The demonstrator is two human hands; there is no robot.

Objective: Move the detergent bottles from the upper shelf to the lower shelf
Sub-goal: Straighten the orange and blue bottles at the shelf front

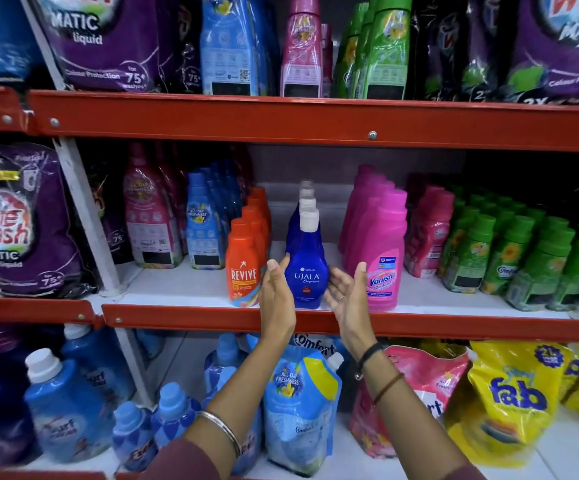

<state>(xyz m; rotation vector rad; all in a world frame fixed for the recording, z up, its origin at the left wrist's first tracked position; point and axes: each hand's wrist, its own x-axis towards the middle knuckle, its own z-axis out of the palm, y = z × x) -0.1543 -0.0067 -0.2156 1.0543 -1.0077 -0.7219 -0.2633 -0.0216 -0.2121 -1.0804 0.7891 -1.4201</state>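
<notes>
A dark blue Ujala bottle with a white cap stands at the front of a row of the same bottles on the middle shelf. My left hand is open just to its left, fingertips close to or touching the bottle's side. On the bottle's right my right hand is open too, palm turned inward, a small gap away. Neither hand grips the bottle. An orange Revive bottle stands to the left and a pink Vanish bottle to the right.
The top shelf carries purple pouches, blue, pink and green bottles. Green bottles fill the middle shelf's right side. On the lower shelf stand blue Surf bottles, a blue Comfort pouch, a pink pouch and yellow fab pouches.
</notes>
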